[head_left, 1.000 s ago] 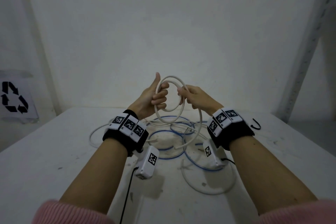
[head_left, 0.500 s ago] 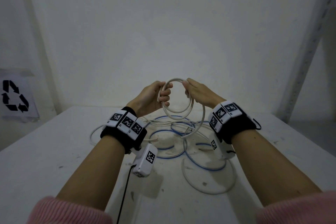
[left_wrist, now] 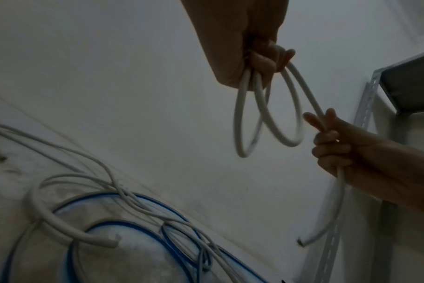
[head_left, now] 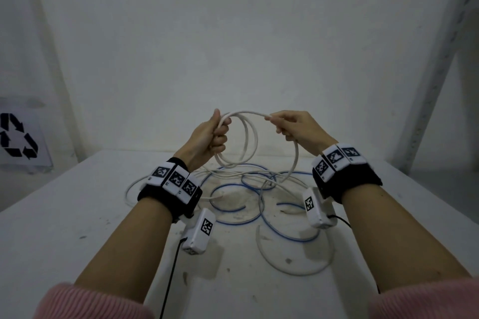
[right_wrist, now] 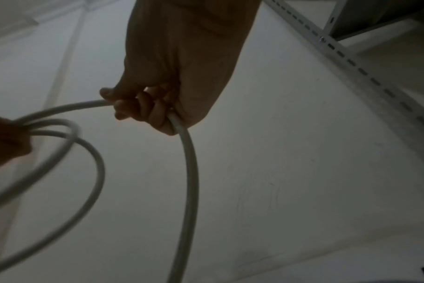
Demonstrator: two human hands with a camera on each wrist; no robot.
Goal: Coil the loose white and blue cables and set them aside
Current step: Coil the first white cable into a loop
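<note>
- Two loops of white cable (head_left: 250,137) are gripped in the curled left hand (head_left: 207,137), raised above the worktop (head_left: 64,215).
- A further stretch of it is clasped by the right hand (head_left: 298,129), fingers wrapped round it.
- Blue cable (head_left: 280,230) is left loose on the worktop, tangled with more white cable.
- A recycling sign (head_left: 18,138) is seen at the left, before a white wall (head_left: 233,33).
</note>
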